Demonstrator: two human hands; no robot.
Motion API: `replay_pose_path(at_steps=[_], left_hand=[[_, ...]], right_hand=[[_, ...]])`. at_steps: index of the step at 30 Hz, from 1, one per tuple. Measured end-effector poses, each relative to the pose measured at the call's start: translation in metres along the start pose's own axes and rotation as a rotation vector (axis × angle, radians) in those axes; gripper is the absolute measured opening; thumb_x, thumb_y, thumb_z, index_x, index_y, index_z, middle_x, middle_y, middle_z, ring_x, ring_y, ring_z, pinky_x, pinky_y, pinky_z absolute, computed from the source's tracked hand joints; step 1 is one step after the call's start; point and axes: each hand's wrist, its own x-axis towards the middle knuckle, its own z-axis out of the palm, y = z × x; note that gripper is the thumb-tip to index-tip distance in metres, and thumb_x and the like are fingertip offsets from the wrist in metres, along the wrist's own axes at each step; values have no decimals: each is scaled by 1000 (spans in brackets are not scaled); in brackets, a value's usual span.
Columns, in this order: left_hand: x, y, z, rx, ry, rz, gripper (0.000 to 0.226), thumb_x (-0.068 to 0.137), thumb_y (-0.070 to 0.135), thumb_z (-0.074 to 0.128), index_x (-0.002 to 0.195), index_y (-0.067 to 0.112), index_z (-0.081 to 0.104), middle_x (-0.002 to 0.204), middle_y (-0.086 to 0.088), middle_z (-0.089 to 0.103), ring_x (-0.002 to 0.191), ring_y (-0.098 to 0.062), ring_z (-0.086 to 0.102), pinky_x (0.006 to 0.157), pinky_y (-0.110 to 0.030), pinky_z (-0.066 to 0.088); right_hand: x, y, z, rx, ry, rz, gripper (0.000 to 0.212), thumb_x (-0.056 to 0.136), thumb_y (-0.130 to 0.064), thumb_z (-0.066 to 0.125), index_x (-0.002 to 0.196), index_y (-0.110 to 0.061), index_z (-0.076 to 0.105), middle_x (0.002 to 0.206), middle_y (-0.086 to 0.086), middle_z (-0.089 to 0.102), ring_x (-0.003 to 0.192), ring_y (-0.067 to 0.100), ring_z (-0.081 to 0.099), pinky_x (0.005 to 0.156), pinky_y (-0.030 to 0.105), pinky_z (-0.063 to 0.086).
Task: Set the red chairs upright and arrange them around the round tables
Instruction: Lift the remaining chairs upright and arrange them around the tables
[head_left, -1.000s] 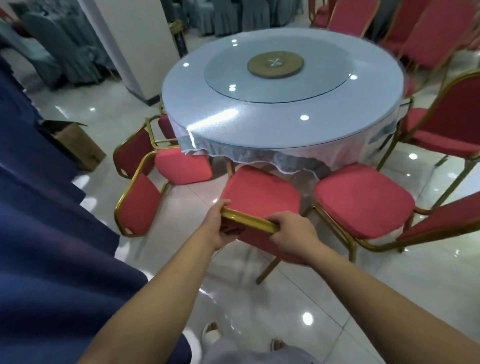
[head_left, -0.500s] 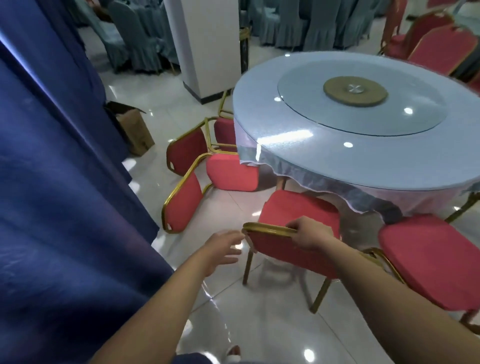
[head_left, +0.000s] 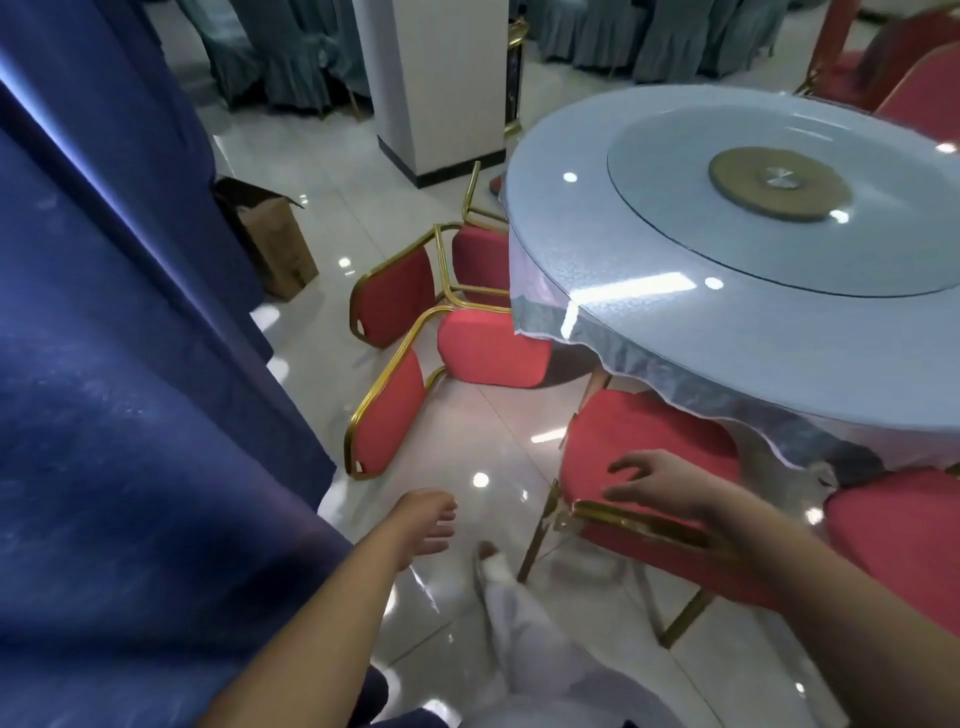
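Left hand hangs open and holds nothing at 6 o'clock above the glossy tiled floor. Right hand, fingers spread, is over the gold top rail of the upright red chair at 4 o'clock, whose seat faces the round table at 2. Toppled red chairs lie sideways at 11, their backs running 7-to-1 beside a blue curtain.

Red chairs with gold frames, pale blue round table, navy curtain, glossy white floor.
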Motion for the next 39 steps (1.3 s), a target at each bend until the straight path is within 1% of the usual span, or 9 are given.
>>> replay_pose_path(at_steps=[3,10,14,18,26,31,34,37,39], left_hand=[[39,24,-23,-4,56,-19,5,94,16,57,93,14,62,98,-9,62,81,-23,61,68,-32,53],[101,78,-102,33,224,-136,22,93,-2,45,83,15,54,60,-1,47,47,-13,39,49,-22,27],[145,104,-141,98,307,-146,17,92,-1,51,104,8,59,81,-15,55,66,-23,47,59,-32,37],[188,112,-166,276,348,-172,31,88,12,62,118,16,60,109,-7,59,82,-18,57,70,-27,47],[347,98,-229,425,285,-307,58,86,20,70,138,10,48,124,-13,61,109,-29,59,93,-35,49],[467,73,-257,529,229,-360,80,83,29,74,150,16,32,137,-12,54,120,-30,56,94,-32,46],[528,55,-268,588,216,-358,92,79,29,78,153,16,25,140,-14,51,124,-33,53,101,-38,46],[576,42,-271,617,203,-319,89,79,31,77,152,21,29,130,-8,58,106,-26,62,85,-35,52],[596,34,-270,649,205,-257,66,82,37,72,141,24,45,100,1,64,75,-14,61,60,-25,47]], right_hand=[[61,-46,23,113,172,-101,37,84,-40,70,117,-24,68,97,-6,70,85,11,67,86,34,54],[196,-114,42,323,49,-12,26,87,-29,67,109,-17,72,89,-6,67,79,9,63,67,24,46],[261,-149,50,346,-20,21,22,88,-23,65,108,-16,70,84,-7,65,69,-2,53,55,12,35],[305,-176,62,359,-103,70,16,90,-9,63,105,-7,68,90,4,60,63,3,52,39,6,35],[400,-179,122,318,-125,241,12,85,-16,71,80,-26,67,81,-2,68,83,19,64,75,28,47],[461,-170,180,314,-171,377,10,85,-19,68,91,-26,73,87,-6,68,78,11,62,66,18,45],[503,-165,208,358,-182,415,10,88,-15,65,97,-13,71,87,4,67,75,20,61,65,26,44],[531,-163,227,438,-178,473,15,90,-19,64,105,-18,68,92,5,71,75,21,65,65,27,47],[541,-159,236,444,-176,480,17,90,-21,65,106,-19,69,92,5,72,80,22,67,70,29,49]])
